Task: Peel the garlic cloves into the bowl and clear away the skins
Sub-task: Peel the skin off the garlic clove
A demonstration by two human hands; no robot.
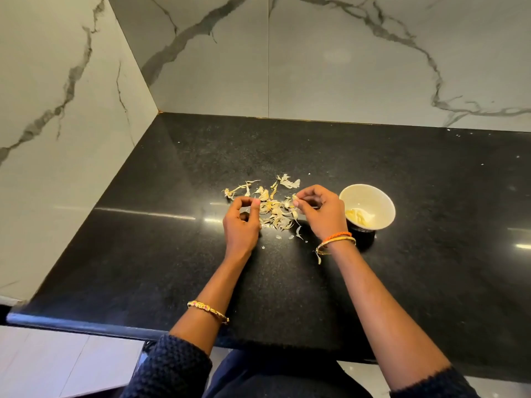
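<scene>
A loose pile of pale garlic skins lies on the black counter. My right hand pinches a garlic clove between thumb and fingertips at the pile's right side. At the pile's left edge, my left hand has its fingers curled, thumb and forefinger close together; whether it holds a bit of skin I cannot tell. A cream bowl with peeled garlic cloves inside stands just right of my right hand.
Marble walls meet in a corner behind the counter at the left. The counter's front edge runs near my body. A few stray skin flakes lie in front of the pile, and one skin strip rests by my right wrist.
</scene>
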